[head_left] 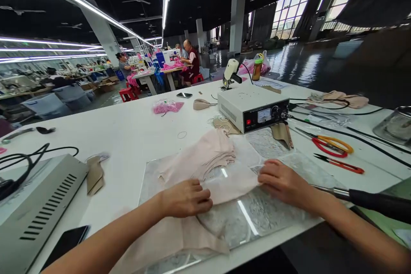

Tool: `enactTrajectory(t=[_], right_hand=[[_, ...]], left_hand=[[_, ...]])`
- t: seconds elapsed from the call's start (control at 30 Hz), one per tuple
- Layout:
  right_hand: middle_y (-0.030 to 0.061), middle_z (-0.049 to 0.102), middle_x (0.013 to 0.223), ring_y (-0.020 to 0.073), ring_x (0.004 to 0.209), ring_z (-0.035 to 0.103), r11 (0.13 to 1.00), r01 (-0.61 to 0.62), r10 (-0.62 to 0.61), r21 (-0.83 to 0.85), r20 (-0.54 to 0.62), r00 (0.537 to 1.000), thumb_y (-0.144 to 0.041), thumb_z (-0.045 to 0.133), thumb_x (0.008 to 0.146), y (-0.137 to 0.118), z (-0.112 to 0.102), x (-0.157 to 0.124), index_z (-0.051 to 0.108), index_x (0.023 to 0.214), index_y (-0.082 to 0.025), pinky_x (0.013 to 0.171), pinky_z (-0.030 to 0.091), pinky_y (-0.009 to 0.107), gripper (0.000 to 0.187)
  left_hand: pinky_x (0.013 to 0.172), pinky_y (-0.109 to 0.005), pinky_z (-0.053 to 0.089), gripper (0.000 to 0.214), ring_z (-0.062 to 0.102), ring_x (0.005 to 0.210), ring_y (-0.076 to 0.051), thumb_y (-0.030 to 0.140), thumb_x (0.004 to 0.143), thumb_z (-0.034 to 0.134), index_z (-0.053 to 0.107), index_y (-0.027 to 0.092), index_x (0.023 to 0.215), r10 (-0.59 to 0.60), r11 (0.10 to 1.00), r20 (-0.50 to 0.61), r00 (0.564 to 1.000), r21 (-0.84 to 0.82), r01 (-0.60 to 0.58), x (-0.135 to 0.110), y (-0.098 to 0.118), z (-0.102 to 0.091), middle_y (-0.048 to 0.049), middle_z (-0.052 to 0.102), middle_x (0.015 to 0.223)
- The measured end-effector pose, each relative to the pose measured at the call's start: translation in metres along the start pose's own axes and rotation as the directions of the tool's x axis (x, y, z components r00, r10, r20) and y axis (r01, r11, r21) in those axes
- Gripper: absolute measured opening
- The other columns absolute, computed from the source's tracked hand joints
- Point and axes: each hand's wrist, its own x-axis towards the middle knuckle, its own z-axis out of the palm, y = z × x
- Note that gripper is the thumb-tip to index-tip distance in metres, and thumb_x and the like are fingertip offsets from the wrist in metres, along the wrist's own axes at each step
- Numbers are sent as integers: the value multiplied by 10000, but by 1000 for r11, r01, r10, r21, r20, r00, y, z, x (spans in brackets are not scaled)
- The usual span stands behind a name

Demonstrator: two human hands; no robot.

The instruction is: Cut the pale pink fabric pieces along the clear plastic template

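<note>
A pile of thin pale pink fabric pieces lies on a clear glass plate on the white table. My left hand rests knuckles up on the near piece, its fingers curled and pressing the cloth. My right hand lies on the right edge of the same piece, fingers bent down and pinching the fabric. A black-handled tool with a metal shaft lies on the table by my right wrist.
A white control box with a dial stands behind the fabric. Red and orange scissors and black cables lie to the right. A grey metal box and a phone sit at left. Other people work at distant tables.
</note>
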Motion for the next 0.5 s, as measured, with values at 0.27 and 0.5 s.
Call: enactTrajectory(t=[0.27, 0.5], right_hand=[[67, 619, 957, 157, 876, 591, 997, -74, 73, 4, 69, 995, -42, 433, 859, -40, -18, -60, 565, 1044, -203, 820, 493, 333, 278], [41, 670, 951, 143, 844, 651, 964, -265, 264, -21, -56, 963, -225, 503, 876, -40, -27, -75, 615, 1052, -239, 697, 548, 221, 208]], left_hand=[[477, -260, 353, 242, 431, 443, -103, 218, 808, 520, 480, 176, 573, -103, 922, 224, 969, -343, 178, 14, 11, 0, -2, 519, 565], [867, -293, 466, 282, 616, 965, -173, 306, 950, 417, 551, 149, 1142, -289, 869, 73, 955, -399, 293, 94, 15, 13, -91, 640, 1119]])
